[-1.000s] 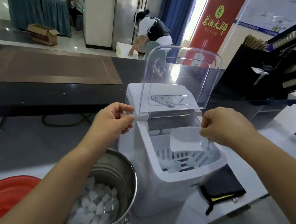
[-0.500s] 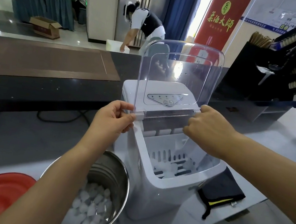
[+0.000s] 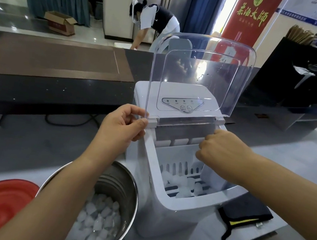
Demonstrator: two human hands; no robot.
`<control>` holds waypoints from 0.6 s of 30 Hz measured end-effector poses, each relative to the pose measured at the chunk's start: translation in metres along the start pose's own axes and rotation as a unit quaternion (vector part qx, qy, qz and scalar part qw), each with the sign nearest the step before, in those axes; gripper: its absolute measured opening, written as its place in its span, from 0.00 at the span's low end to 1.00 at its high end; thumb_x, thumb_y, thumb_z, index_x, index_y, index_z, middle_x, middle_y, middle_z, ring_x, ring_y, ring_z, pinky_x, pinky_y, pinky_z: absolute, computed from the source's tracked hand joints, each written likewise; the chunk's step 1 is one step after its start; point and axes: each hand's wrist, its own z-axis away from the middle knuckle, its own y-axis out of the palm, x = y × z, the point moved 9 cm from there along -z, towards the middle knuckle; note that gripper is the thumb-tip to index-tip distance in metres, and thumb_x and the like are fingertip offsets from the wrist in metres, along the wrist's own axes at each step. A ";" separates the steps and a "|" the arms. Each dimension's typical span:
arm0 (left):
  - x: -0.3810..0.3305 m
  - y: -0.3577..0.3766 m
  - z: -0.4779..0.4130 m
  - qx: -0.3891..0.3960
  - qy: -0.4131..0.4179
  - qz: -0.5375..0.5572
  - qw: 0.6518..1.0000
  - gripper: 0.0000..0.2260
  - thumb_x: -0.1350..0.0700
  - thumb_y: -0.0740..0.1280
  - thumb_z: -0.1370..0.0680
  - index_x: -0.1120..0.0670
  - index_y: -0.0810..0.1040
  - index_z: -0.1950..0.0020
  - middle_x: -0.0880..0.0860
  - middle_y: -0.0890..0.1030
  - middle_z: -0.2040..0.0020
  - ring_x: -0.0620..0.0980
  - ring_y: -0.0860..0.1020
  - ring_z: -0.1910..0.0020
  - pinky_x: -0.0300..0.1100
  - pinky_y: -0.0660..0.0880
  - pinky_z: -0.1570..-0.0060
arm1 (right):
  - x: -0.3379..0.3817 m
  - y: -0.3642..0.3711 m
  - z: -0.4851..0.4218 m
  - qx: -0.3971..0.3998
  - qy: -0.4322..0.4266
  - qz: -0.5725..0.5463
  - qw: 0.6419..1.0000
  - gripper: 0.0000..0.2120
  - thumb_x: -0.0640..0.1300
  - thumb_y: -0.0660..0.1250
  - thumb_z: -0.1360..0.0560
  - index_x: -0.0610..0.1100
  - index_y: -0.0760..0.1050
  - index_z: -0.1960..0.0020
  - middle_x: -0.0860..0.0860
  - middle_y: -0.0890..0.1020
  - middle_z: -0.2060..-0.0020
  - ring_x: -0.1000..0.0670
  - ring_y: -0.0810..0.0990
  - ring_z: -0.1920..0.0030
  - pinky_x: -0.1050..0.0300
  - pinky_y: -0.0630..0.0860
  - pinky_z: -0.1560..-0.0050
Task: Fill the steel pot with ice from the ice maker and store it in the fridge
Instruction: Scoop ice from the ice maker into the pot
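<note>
left hand (image 3: 123, 121) pinching, right hand (image 3: 222, 149) curled

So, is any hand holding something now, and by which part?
The left hand pinches the clear lid at its lower left corner. The right hand looks empty.

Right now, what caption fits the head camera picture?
Both hands at the ice maker's open clear lid, steel pot holding ice.

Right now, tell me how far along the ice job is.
Done: the steel pot holds a good load of ice cubes. In hand: the left hand and right hand sit at the hinge corners of the ice maker's upright clear lid. Left: shutting the lid, carrying the pot to the fridge.
</note>
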 end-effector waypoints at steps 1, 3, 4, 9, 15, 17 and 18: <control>0.000 0.001 0.000 0.000 0.002 -0.001 1.000 0.04 0.63 0.66 0.23 0.56 0.78 0.50 0.56 0.75 0.64 0.43 0.76 0.70 0.32 0.74 0.68 | -0.004 0.001 0.000 -0.005 0.008 -0.015 1.000 0.15 0.32 0.74 0.50 0.48 0.71 0.77 0.52 0.72 0.81 0.48 0.72 0.79 0.60 0.64 0.75; -0.001 0.003 0.000 -0.001 0.005 -0.002 1.000 0.04 0.63 0.65 0.23 0.56 0.78 0.50 0.55 0.75 0.64 0.42 0.76 0.70 0.32 0.74 0.68 | -0.009 -0.003 0.002 -0.008 0.027 -0.049 0.998 0.19 0.32 0.74 0.51 0.47 0.64 0.77 0.52 0.69 0.81 0.46 0.71 0.79 0.62 0.56 0.76; -0.001 0.003 0.000 -0.003 0.006 -0.004 1.000 0.04 0.62 0.65 0.22 0.56 0.78 0.50 0.55 0.75 0.64 0.42 0.76 0.70 0.32 0.74 0.68 | -0.010 -0.003 0.003 -0.009 0.034 -0.063 0.997 0.20 0.33 0.73 0.46 0.46 0.61 0.75 0.52 0.67 0.79 0.45 0.71 0.76 0.62 0.53 0.76; -0.001 0.003 0.000 -0.008 0.007 -0.018 1.000 0.04 0.62 0.65 0.22 0.56 0.78 0.50 0.53 0.77 0.65 0.41 0.76 0.70 0.32 0.74 0.68 | -0.012 0.008 0.011 0.026 0.112 -0.133 0.984 0.09 0.35 0.60 0.28 0.46 0.64 0.63 0.52 0.72 0.66 0.44 0.69 0.62 0.59 0.61 0.70; -0.002 0.003 -0.001 -0.005 0.003 -0.026 1.000 0.04 0.62 0.65 0.22 0.56 0.78 0.50 0.53 0.77 0.65 0.42 0.76 0.70 0.33 0.75 0.68 | -0.007 0.010 0.006 0.035 0.134 -0.189 0.972 0.16 0.36 0.60 0.28 0.47 0.57 0.68 0.51 0.67 0.67 0.45 0.68 0.62 0.59 0.60 0.72; -0.002 0.003 -0.001 -0.002 0.000 -0.028 1.000 0.04 0.61 0.65 0.22 0.56 0.78 0.50 0.52 0.77 0.65 0.42 0.76 0.69 0.33 0.75 0.67 | -0.007 0.008 0.005 0.026 0.137 -0.200 0.970 0.15 0.36 0.60 0.28 0.48 0.58 0.68 0.50 0.70 0.64 0.46 0.69 0.62 0.59 0.61 0.70; -0.002 0.003 -0.001 -0.001 -0.001 -0.029 1.000 0.04 0.61 0.65 0.22 0.55 0.78 0.50 0.52 0.77 0.64 0.43 0.76 0.69 0.33 0.75 0.67 | -0.006 0.007 0.004 0.018 0.136 -0.196 0.971 0.13 0.35 0.60 0.28 0.47 0.61 0.66 0.50 0.72 0.63 0.46 0.69 0.62 0.59 0.59 0.72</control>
